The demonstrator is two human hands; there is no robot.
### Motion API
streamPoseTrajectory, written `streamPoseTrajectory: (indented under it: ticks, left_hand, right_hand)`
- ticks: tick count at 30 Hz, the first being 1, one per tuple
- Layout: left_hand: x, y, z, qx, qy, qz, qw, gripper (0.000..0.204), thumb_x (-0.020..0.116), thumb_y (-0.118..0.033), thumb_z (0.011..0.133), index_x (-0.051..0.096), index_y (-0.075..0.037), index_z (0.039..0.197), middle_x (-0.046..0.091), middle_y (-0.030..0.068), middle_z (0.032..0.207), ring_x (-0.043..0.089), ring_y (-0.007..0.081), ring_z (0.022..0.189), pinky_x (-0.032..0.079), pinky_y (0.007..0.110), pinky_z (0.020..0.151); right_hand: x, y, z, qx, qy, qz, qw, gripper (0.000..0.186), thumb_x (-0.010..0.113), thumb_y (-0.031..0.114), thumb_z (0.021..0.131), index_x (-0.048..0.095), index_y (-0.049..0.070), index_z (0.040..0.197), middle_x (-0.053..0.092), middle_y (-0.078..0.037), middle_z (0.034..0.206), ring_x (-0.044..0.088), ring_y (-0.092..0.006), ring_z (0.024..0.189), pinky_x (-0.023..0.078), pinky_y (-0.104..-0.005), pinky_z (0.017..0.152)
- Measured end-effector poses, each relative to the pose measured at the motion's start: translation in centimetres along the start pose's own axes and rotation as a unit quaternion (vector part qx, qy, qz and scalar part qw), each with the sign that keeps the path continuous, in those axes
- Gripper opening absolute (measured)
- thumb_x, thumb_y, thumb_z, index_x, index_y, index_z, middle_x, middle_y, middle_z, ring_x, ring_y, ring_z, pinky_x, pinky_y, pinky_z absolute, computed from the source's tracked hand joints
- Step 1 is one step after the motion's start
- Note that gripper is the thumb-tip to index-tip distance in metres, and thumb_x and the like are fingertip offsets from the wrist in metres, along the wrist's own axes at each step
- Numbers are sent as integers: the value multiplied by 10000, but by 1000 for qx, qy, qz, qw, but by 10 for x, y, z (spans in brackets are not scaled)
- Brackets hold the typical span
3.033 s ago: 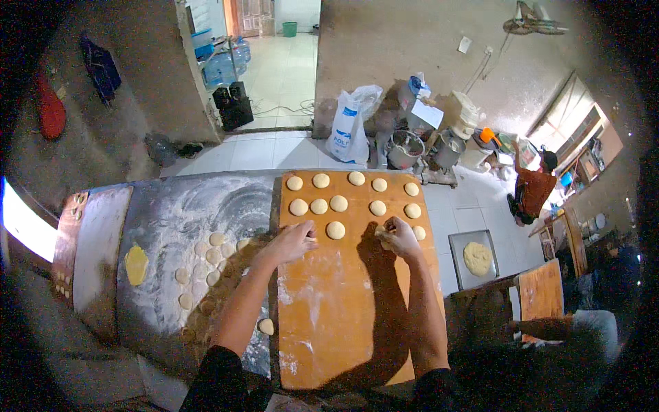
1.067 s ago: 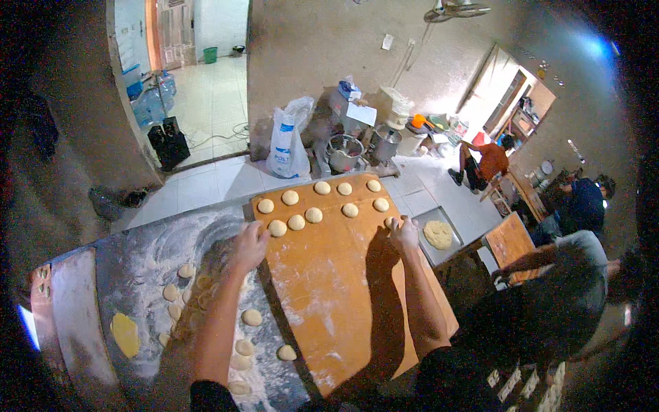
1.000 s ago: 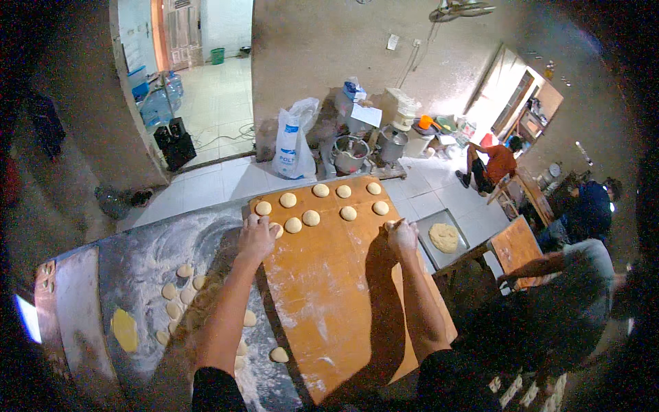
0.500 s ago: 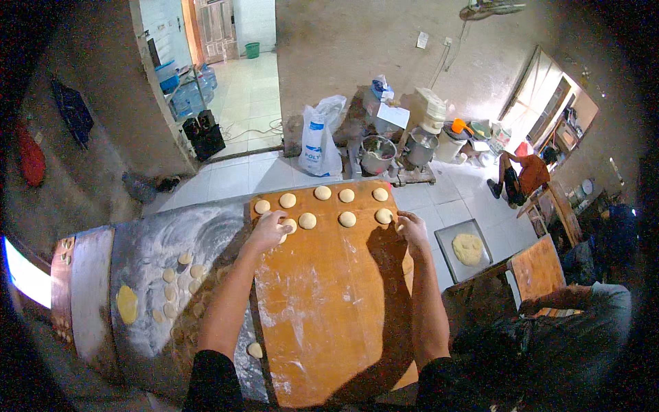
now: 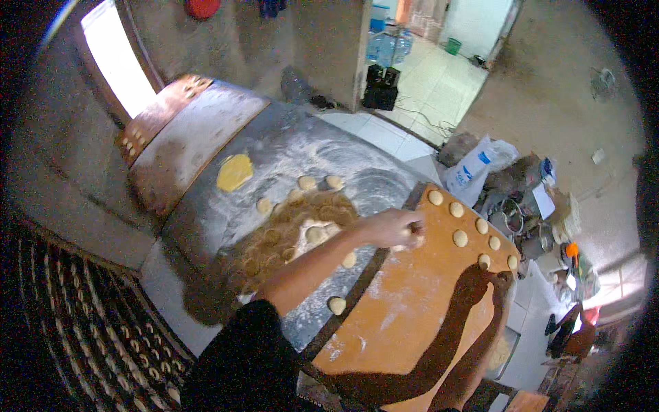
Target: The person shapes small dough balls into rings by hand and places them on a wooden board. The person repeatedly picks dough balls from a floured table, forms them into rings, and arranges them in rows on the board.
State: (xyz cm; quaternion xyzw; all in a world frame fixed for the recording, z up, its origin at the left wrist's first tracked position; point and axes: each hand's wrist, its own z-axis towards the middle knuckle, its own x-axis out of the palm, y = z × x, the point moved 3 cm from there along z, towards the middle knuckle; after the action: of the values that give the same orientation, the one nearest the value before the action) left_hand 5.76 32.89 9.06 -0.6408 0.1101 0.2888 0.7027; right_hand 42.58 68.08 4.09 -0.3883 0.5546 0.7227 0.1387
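An orange-brown wooden board [image 5: 384,323] carries several round dough balls [image 5: 460,238] grouped toward its far end. My left hand [image 5: 401,230] is closed over the board's left edge, fingers curled downward; whatever it may hold is hidden. In shadow at the board's right edge is my right hand [image 5: 501,278], close to a dough ball [image 5: 484,261]; its fingers are too dark to read. Left of the board, more dough pieces [image 5: 307,182] lie on the floured dark table [image 5: 274,144], partly in my shadow. One dough ball [image 5: 336,305] sits beside the board's near left edge.
A flat yellow dough piece [image 5: 235,173] lies farther left on the table. Beyond it is a pale board [image 5: 199,141]. A rack [image 5: 103,323] with rows of small pieces stands lower left. A white sack [image 5: 473,168] and pots [image 5: 509,216] are on the floor; a person [image 5: 580,336] is at far right.
My view has swung left, bringing the rack and more of the table into sight. My left hand has moved off the dough balls to the board's left edge. The right hand stays near the right edge.
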Motion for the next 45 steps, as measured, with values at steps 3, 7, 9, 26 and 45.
streamPoseTrajectory:
  ticks: [3,7,9,26,45]
  left_hand:
    - [-66,23,-132,-156,46,115,980,333,677,-388,925,629,-93,1071,688,115,977,671,286,914,518,406,823]
    - [-147,62,-283,-294,12,120,948,397,719,-377,862,645,-73,1107,711,121,1022,681,327,995,524,428,849]
    - [-161,84,-315,-305,46,56,950,372,727,-334,864,654,-76,1122,709,129,1032,682,323,987,525,427,856]
    - [-165,147,-287,-261,52,54,962,415,669,-135,885,601,-127,1294,675,187,1179,669,389,1023,535,484,895]
    - [-54,19,-77,-156,50,126,978,240,553,-239,985,645,-69,1127,681,148,1132,648,403,1011,515,475,884]
  right_hand:
    - [-19,51,-18,-2,-17,34,999,327,638,288,928,634,18,1113,679,-110,995,589,-244,823,519,-367,770]
    - [-10,123,-45,-60,-49,26,997,308,624,280,939,623,24,1110,668,-98,1021,565,-235,806,511,-360,780]
    - [22,163,-65,-121,-44,-19,991,299,617,277,944,617,27,1108,663,-91,1033,553,-231,798,507,-357,784]
    - [526,465,-264,-221,381,10,898,294,669,269,864,712,79,1085,721,-161,952,695,-299,832,568,-427,775]
    - [71,12,-53,73,-208,-135,966,426,678,318,908,604,-9,1171,678,-161,943,675,-291,844,561,-410,780]
